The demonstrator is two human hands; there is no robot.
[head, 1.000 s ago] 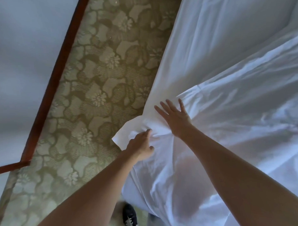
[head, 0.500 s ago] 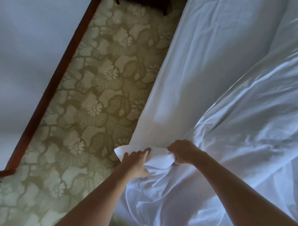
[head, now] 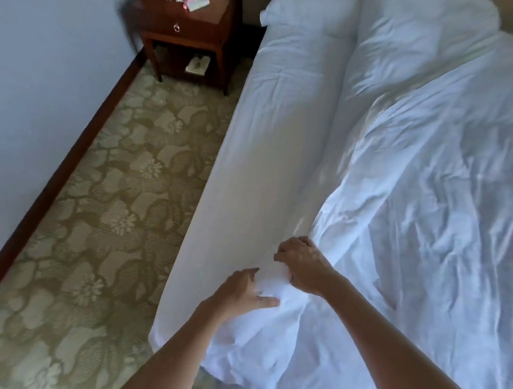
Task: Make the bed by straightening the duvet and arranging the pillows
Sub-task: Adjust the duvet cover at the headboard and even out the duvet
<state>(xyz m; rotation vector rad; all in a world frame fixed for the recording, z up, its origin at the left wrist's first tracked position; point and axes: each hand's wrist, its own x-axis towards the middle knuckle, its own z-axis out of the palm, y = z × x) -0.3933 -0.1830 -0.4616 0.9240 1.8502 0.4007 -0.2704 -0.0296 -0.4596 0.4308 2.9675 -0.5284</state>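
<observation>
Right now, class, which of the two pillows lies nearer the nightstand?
The left pillow, at the bed's edge, lies nearer the nightstand. The other pillow lies farther right, across the bed.

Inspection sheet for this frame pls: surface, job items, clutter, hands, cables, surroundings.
Surface: bed sheet bare along the near side, lightly creased.
Job's things: duvet rumpled, bunched toward the far side; pillow at the head.
Clutter: small items on the nightstand, too blurred to tell.
Grippers: left hand and right hand both grip the duvet's corner.
Cables: nothing seen.
Surroundings: patterned carpet, wall with dark baseboard.
</observation>
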